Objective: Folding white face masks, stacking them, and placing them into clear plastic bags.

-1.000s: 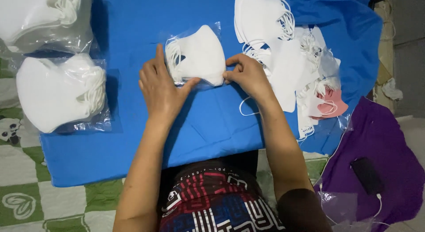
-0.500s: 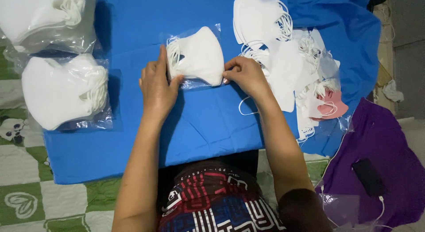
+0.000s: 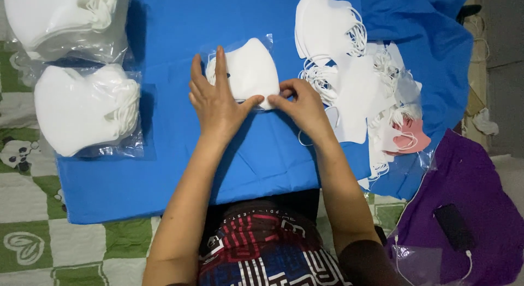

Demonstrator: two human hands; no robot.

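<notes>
On the blue cloth, at its centre, I see a white face mask in a clear sleeve. The left hand lies flat with fingers spread, pinning the sleeve so it cannot slide. The right hand pinches the sleeve's lower corner, apparently pressing its edge. Loose white masks lie right of the sleeve; bagged mask stacks left.

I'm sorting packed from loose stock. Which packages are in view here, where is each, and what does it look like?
Clear bag with one white mask: centre of the blue cloth, under left hand and right hand.
Clear bag of stacked white masks: left, rounded, glossy.
Second bagged stack: top left, partly cut off.
No labels, signs or screens visible.
</notes>
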